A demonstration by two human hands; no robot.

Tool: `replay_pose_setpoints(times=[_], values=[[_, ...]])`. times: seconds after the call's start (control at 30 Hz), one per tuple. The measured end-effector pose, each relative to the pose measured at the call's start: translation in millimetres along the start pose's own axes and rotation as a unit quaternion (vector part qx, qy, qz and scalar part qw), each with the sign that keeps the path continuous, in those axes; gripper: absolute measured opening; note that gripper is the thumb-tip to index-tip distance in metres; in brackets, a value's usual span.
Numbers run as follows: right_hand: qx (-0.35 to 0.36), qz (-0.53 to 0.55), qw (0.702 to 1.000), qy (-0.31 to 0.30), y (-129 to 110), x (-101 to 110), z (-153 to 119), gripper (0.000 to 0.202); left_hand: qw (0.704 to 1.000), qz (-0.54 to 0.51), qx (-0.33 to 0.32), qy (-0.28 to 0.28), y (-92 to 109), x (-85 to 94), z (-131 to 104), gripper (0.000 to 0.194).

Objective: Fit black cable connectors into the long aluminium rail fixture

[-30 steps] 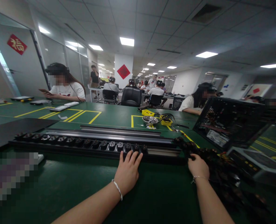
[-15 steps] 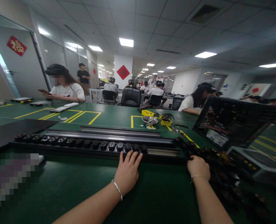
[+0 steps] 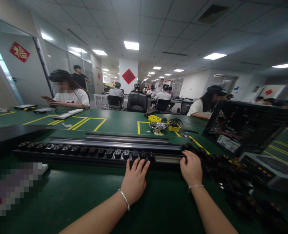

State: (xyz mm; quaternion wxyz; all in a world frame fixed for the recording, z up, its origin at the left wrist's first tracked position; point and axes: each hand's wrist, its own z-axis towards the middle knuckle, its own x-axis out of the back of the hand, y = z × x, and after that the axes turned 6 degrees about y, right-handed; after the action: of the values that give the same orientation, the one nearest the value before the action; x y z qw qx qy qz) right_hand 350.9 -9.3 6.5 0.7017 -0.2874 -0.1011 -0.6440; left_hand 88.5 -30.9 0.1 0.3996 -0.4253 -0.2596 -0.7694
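A long black channel (image 3: 168, 159) lies across the green table in front of me, with a row of black socket modules (image 3: 109, 153) in it. Its right end shows a bare metallic stretch. My left hand (image 3: 134, 178) rests at the channel's near edge, fingers spread, their tips by the last modules of the row. Over the channel's right end is my right hand (image 3: 192, 167), fingers curled and pinched. A dark bit shows at those fingertips, too small to name. To the right lies a pile of loose black socket modules (image 3: 231, 182).
Behind the channel lie metal rails (image 3: 124, 144). An open computer case (image 3: 241, 126) and a power supply box (image 3: 263, 169) stand at right. Farther back are a metal bowl (image 3: 157, 125) and yellow trays (image 3: 155, 119). Co-workers sit across the table.
My right hand has moved left, from beside the pile of modules to the channel's right end. My left hand has stayed by the end of the row.
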Motion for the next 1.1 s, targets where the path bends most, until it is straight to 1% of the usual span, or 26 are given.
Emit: replay_pose_setpoints(times=[0.07, 0.13, 0.2, 0.3, 0.37, 0.5, 0.7, 0.93, 1.1], values=[[0.025, 0.051, 0.996, -0.062, -27.6, -7.5, -5.0, 0.038, 1.0, -0.002, 0.0, 0.001, 0.0, -0.7, -0.3, 0.066], [0.031, 0.088, 0.989, -0.118, -53.6, -13.6, -9.4, 0.04, 1.0, -0.001, -0.001, 0.003, -0.1, -1.5, -0.8, 0.066], [0.028, 0.103, 0.981, -0.164, -75.3, -17.3, -11.7, 0.043, 1.0, 0.003, -0.002, 0.003, -0.1, -1.9, -1.2, 0.066], [0.022, 0.097, 0.971, -0.218, -97.8, -18.8, -11.3, 0.042, 1.0, 0.008, -0.006, 0.0, 0.0, -1.3, -1.3, 0.066], [0.003, 0.086, 0.971, -0.222, -106.5, -18.8, -10.2, 0.038, 1.0, 0.011, -0.008, -0.003, 0.1, -0.8, -1.1, 0.066], [-0.027, 0.073, 0.976, -0.205, -113.2, -20.9, -11.0, 0.035, 1.0, 0.015, 0.0, -0.005, 0.3, -2.7, -0.8, 0.066], [-0.038, 0.067, 0.982, -0.173, -114.8, -25.0, -14.9, 0.033, 1.0, -0.003, 0.002, 0.005, -1.0, -7.1, -1.2, 0.066], [-0.047, 0.064, 0.984, -0.159, -115.6, -25.8, -14.5, 0.031, 1.0, -0.005, 0.005, 0.005, -2.0, -6.6, -1.6, 0.067], [-0.046, 0.065, 0.984, -0.159, -114.7, -26.1, -13.4, 0.03, 1.0, -0.001, 0.0, -0.001, -2.0, -4.9, -1.5, 0.069]])
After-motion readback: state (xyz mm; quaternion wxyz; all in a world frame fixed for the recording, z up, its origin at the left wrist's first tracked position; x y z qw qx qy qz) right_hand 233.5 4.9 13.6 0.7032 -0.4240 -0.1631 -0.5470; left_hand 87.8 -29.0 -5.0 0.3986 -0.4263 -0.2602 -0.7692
